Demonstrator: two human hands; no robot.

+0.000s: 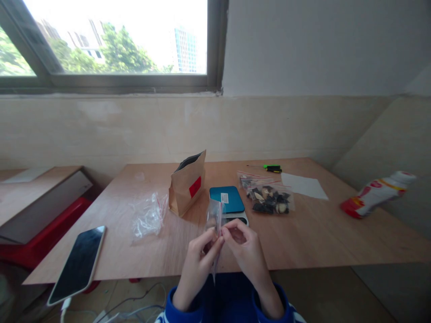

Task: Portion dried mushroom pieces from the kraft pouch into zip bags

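Note:
Between my two hands is a clear zip bag (214, 211) with a red line along its seal. My left hand (202, 251) is closed on the bag, its thumb and fingers pinching near the seal. My right hand (245, 246) pinches the same seal from the other side. Something brownish shows inside the bag, partly hidden by my fingers. Just beyond lies a small scale (232, 199) with a blue top and a pale label. Right of it are filled zip bags (271, 199) holding dark and pale dried pieces.
A brown paper pouch (183, 193) stands open behind, left of the scale. Clear plastic bags (148, 220) lie beside it. A phone (79, 264) with a cable sits at the left edge. Screwdrivers (272, 168), white paper (305, 185) and a bottle (377, 195) are to the right.

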